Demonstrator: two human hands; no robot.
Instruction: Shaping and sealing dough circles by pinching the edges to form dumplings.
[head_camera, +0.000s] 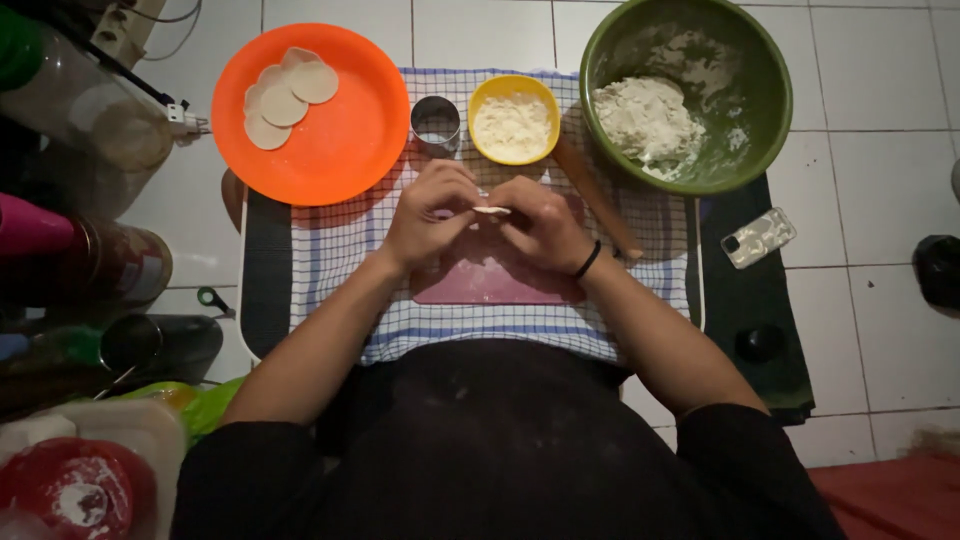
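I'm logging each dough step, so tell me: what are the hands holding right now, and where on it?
Both hands, left hand and right hand, pinch a small flat dough piece between their fingertips, each at one end of it.

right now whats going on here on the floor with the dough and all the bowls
A person sits over a checked cloth and holds a small flat piece of dough between both hands, left hand and right hand, above a pink board. Ahead, an orange plate carries a few round dough discs. Beside it stand a metal ring cutter, a yellow bowl of flour and a green bowl with a lump of dough. A rolling pin lies by the right hand.
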